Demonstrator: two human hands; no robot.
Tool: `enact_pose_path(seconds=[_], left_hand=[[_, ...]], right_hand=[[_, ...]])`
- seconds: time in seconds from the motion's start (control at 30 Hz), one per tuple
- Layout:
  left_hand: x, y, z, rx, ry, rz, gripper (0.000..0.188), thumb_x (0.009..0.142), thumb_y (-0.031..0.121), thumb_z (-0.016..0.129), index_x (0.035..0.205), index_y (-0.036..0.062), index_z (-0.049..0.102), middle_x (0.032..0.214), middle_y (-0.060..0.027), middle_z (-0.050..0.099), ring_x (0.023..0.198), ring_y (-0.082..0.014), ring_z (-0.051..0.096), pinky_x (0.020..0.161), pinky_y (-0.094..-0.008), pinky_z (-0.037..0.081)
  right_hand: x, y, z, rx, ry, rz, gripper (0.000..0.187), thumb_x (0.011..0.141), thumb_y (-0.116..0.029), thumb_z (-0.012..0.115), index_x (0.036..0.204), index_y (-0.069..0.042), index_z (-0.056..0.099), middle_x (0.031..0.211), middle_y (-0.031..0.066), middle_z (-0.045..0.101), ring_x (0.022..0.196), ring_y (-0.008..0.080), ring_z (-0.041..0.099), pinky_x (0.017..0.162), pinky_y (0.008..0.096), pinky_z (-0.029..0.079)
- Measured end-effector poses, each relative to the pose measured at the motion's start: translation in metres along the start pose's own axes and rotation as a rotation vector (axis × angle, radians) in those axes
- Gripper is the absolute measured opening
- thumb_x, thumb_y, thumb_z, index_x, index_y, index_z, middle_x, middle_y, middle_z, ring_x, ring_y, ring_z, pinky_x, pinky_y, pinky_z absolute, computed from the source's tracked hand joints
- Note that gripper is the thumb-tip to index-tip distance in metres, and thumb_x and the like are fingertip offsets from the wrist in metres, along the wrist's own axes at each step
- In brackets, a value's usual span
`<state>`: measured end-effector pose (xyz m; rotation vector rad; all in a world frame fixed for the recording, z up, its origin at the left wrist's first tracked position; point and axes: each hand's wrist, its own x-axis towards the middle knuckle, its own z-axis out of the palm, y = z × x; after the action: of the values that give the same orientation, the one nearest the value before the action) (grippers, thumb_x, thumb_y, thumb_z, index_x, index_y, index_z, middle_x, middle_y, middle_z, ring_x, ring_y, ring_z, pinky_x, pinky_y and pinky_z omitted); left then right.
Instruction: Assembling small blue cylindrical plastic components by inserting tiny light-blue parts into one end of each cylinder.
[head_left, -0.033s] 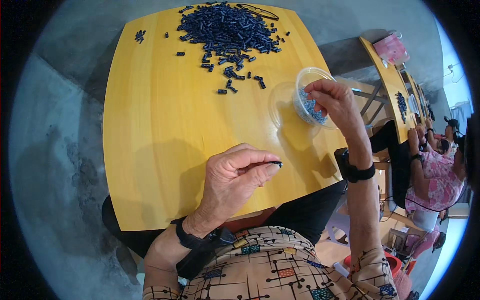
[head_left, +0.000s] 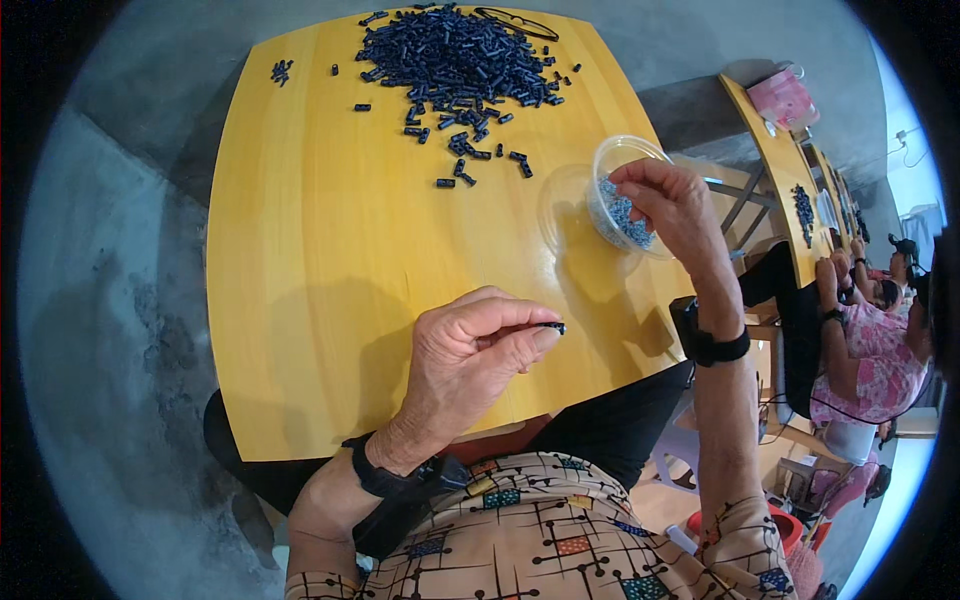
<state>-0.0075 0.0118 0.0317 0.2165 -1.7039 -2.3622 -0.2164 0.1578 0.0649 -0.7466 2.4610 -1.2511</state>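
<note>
My left hand (head_left: 478, 345) is above the near part of the yellow table (head_left: 330, 230), thumb and forefinger pinching a small black plastic piece (head_left: 555, 327). Most of that piece is hidden by the fingers; only its end shows. Over a round clear plastic tub (head_left: 606, 219) at the table's right side is my right hand (head_left: 668, 200). Its fingertips are drawn together, and whatever they may hold is too small to make out. Inside the tub lie many small bluish-grey metallic bits (head_left: 622, 222).
A big heap of short black plastic pieces (head_left: 450, 60) covers the far end, with loose ones (head_left: 462, 172) strewn nearer. Eyeglasses (head_left: 518, 22) lie beside the heap. A small cluster of dark pieces (head_left: 282, 72) sits far left. At right, people (head_left: 868, 345) work at another table (head_left: 765, 150).
</note>
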Motion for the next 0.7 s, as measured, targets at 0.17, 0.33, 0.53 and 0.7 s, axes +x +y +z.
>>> enact_pose_path(seconds=[0.17,0.33,0.53,0.7], left_hand=[[-0.002,0.002,0.000,0.014,-0.001,-0.033,0.011,0.078,0.000,0.063,0.088,-0.0041,0.064,0.074,-0.0053,0.057,0.062,-0.0089,0.055,0.056,-0.0198,0.046],[0.003,0.002,0.000,0.046,0.002,0.007,0.010,0.078,0.000,0.062,0.088,-0.0033,0.064,0.074,-0.0051,0.058,0.061,-0.0087,0.055,0.056,-0.0197,0.046],[0.005,-0.002,0.001,0.000,0.015,-0.012,0.012,0.078,0.000,0.062,0.089,-0.0033,0.063,0.075,-0.0055,0.059,0.062,-0.0090,0.055,0.056,-0.0196,0.046],[0.002,-0.001,0.002,-0.054,0.017,-0.011,0.012,0.078,0.000,0.062,0.090,-0.0039,0.063,0.076,-0.0059,0.059,0.063,-0.0093,0.056,0.057,-0.0201,0.047]], right_hand=[[0.000,0.006,0.006,-0.191,0.057,-0.131,0.010,0.076,-0.006,0.057,0.081,0.000,0.064,0.067,0.0060,0.062,0.056,0.0087,0.055,0.054,0.0242,0.045],[0.001,0.005,0.007,-0.261,0.075,-0.139,0.010,0.076,-0.007,0.058,0.081,-0.001,0.064,0.066,0.0065,0.063,0.055,0.0087,0.056,0.054,0.0233,0.046],[-0.013,-0.017,0.014,-0.065,0.077,-0.150,0.012,0.078,-0.009,0.060,0.086,0.000,0.063,0.068,0.0048,0.061,0.056,0.0077,0.055,0.052,0.0219,0.045],[-0.028,-0.038,0.035,-0.099,0.050,-0.274,0.010,0.076,-0.006,0.060,0.085,-0.001,0.062,0.068,0.0071,0.062,0.055,0.0124,0.058,0.052,0.0243,0.046]])
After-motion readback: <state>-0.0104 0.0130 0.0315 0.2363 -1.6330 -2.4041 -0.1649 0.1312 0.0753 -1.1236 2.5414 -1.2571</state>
